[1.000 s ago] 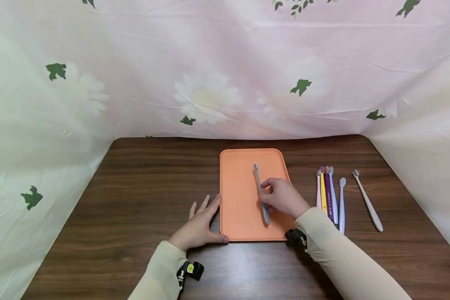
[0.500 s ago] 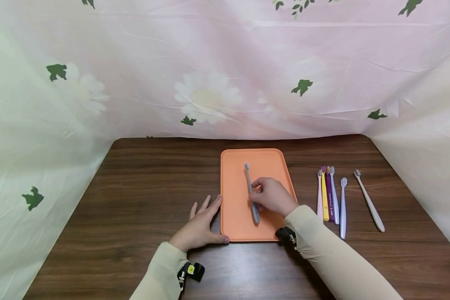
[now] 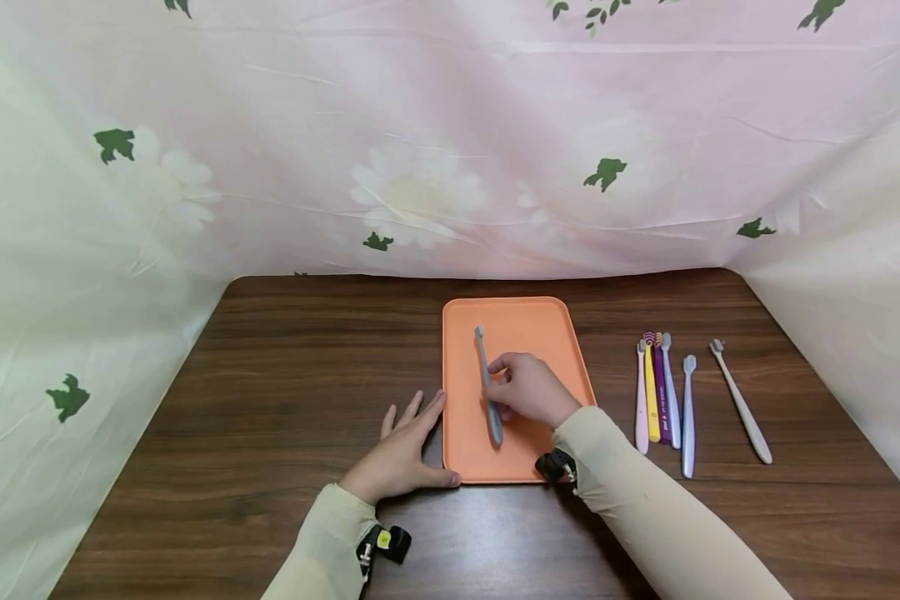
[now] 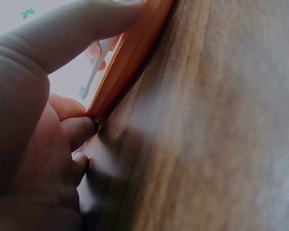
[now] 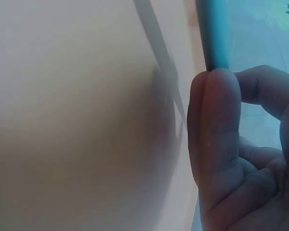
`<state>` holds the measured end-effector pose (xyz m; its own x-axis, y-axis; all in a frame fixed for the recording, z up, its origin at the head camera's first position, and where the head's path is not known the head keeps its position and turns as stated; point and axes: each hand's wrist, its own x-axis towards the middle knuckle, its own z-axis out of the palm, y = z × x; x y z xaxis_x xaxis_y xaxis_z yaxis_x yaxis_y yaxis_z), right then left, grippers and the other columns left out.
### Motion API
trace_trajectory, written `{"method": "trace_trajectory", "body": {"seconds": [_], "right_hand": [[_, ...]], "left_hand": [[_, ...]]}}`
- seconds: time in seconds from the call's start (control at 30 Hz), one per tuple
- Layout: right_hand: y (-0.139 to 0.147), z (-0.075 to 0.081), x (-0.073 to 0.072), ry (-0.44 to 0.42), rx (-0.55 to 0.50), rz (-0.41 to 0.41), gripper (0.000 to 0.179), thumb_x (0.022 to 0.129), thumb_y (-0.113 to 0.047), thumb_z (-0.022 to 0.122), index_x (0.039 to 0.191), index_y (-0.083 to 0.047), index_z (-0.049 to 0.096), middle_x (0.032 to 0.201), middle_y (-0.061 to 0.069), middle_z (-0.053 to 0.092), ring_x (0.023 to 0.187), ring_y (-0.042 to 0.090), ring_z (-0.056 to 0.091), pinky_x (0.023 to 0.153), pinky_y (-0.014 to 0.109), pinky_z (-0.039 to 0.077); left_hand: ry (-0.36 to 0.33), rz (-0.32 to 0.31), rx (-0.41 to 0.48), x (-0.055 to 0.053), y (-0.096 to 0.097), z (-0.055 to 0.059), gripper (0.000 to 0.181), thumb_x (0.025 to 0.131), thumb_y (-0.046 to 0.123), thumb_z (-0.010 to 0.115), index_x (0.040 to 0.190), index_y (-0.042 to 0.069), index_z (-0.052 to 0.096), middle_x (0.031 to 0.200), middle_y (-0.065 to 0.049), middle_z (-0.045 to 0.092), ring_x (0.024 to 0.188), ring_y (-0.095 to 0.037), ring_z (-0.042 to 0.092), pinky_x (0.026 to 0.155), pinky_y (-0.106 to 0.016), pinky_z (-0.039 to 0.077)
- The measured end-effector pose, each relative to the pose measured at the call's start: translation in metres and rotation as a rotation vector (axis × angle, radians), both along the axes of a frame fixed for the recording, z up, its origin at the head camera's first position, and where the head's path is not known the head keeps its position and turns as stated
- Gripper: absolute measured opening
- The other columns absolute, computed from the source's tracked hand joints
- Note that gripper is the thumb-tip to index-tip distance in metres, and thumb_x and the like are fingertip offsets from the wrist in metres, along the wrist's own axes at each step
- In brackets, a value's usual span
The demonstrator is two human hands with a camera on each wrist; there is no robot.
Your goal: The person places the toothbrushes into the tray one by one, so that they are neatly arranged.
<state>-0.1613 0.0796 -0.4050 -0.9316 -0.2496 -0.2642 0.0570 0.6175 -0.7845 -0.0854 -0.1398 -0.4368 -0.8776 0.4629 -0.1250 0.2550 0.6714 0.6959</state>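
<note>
My right hand (image 3: 534,390) pinches a grey-blue toothbrush (image 3: 496,427) by the middle of its handle. The brush is over the left half of an orange tray (image 3: 528,325), head pointing to the far side. In the right wrist view the toothbrush handle (image 5: 216,33) rises from between thumb and fingers, and its shadow falls on the tray apart from it. Fingers spread, my left hand (image 3: 399,458) touches the tray's left edge, its thumb at the near left corner. The left wrist view shows that hand (image 4: 33,120) against the tray's outer wall (image 4: 135,50).
Right of the tray lie a pink toothbrush (image 3: 641,404), a yellow one (image 3: 652,400), a purple one (image 3: 662,392) and a light blue one (image 3: 671,400). Another blue toothbrush (image 3: 689,417) and a whitish one (image 3: 742,404) lie farther right. A patterned cloth (image 3: 285,192) surrounds the wooden table (image 3: 300,358).
My right hand has carried the grey-blue toothbrush leftward over the tray, from its middle to its left half. The left hand stays at the tray's edge.
</note>
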Motion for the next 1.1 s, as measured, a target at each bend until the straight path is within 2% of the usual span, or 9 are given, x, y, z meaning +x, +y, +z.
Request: {"method": "trace_trajectory", "body": {"seconds": [0.23,0.47,0.73,1.1], "right_hand": [[-0.008,0.001,0.0,-0.015,-0.038,0.015,0.034,0.081,-0.017,0.07,0.111,-0.004,0.059,0.066,0.008,0.062,0.051,0.02,0.062,0.051,0.032,0.052],[-0.018,-0.003,-0.001,-0.039,-0.069,0.021,0.034,0.081,-0.019,0.071,0.11,-0.004,0.06,0.067,0.009,0.063,0.053,0.021,0.063,0.051,0.033,0.053],[-0.025,-0.009,-0.001,-0.097,-0.144,0.012,0.031,0.082,-0.015,0.07,0.108,-0.003,0.059,0.071,0.012,0.063,0.055,0.023,0.063,0.051,0.034,0.054],[-0.033,-0.012,-0.005,-0.109,-0.139,0.006,0.031,0.082,-0.016,0.07,0.108,-0.003,0.058,0.07,0.012,0.063,0.053,0.021,0.063,0.051,0.033,0.054]], "left_hand": [[-0.019,0.005,-0.012,-0.001,-0.001,0.001,0.11,0.069,0.05,0.077,0.151,0.019,0.011,0.154,0.004,0.013,0.142,-0.021,-0.003,0.107,-0.05,-0.011],[-0.012,0.002,-0.005,-0.001,-0.002,0.002,0.109,0.069,0.048,0.077,0.151,0.016,0.013,0.154,0.003,0.015,0.142,-0.023,-0.002,0.108,-0.05,-0.01],[-0.017,0.004,-0.001,0.001,-0.003,0.0,0.109,0.069,0.05,0.077,0.151,0.016,0.013,0.154,0.004,0.015,0.142,-0.023,-0.002,0.107,-0.05,-0.011],[-0.019,-0.003,0.002,-0.001,-0.002,0.0,0.109,0.069,0.05,0.076,0.151,0.017,0.012,0.154,0.004,0.013,0.142,-0.022,-0.003,0.107,-0.05,-0.012]]}}
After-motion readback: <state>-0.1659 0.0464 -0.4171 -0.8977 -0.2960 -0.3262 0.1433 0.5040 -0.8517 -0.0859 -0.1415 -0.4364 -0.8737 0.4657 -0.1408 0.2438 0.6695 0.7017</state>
